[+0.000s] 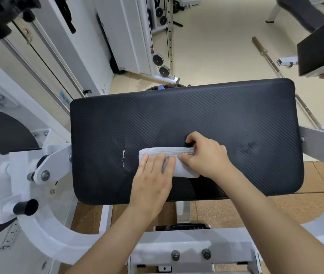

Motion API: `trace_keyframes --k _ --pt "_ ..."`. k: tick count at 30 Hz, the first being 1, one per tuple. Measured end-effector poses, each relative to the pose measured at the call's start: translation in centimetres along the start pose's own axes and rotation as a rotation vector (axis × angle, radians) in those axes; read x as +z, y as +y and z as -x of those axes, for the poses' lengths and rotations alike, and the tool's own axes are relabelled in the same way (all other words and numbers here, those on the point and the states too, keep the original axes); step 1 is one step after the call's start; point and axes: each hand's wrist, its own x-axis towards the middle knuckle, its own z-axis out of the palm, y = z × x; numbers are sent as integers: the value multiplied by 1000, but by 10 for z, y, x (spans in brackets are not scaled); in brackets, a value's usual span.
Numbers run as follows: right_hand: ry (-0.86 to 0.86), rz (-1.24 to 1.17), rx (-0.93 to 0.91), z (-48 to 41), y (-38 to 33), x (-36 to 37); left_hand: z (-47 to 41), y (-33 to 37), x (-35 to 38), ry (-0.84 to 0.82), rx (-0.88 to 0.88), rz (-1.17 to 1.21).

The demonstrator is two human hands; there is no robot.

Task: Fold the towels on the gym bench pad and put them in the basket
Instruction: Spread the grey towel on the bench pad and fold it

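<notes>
Folding appears near complete and transfer to the basket is outstanding: one towel (pixel 179 171), a small folded rectangle, lies lower centre on the single bench pad (pixel 177 115), left hand (pixel 153 180) pressing it with flat fingers, right hand (pixel 206 155) pinching its right end with curled fingers; no other towel shows.

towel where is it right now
Head view: the folded towel lies near the front middle of the bench pad, under the left hand, its right end pinched by the right hand.
</notes>
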Motion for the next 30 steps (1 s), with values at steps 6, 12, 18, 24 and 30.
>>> trace_keyframes --k 6,12,18,24,30 --pt "-170 -329 24 -6 13 -19 -30 2 -12 18 -48 -23" --pt "-351 -669 -9 51 22 -46 -16 15 -82 -107 -773 1270" --pt "-333 -818 -157 104 12 -49 27 60 -85 -66 -941 1906" --pt "-294 -538 -206 112 24 -56 39 37 -110 -151 -666 1669" --pt "-341 -379 -438 113 22 -51 37 52 -129 -101 -455 735"
